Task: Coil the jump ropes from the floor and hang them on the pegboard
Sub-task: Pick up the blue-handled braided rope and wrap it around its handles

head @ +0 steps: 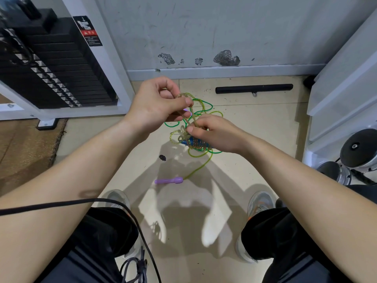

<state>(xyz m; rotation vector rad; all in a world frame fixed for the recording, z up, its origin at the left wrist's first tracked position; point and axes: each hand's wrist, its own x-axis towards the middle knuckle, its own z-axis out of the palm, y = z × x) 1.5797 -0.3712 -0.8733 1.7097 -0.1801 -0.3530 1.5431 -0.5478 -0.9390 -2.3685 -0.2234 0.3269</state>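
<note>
A person is crouching, knees in black trousers framing the bottom of the view, and a black cable (61, 203) is running across the left forearm. Two grey shoes (261, 201) are standing on the beige floor (244, 170). Between them a purple handle (168, 181) is lying on the floor, its yellow-green rope (199, 168) leading up into the tangle beneath the hands. The right hand (214, 133) is holding a blue handle (186, 142) wound with turns of rope, its grip clenched on the bundle while the thumb is pinning a strand. The left hand (161, 103), higher up, is pinching that same strand, which is stretching taut between the two grips. Below them a green rope (211, 108) is lying in loose tangled loops on the floor. Farther off, a black bar (254, 89) is lying near the scuffed wall (204, 27), with a weight stack (61, 68) at the left.
</note>
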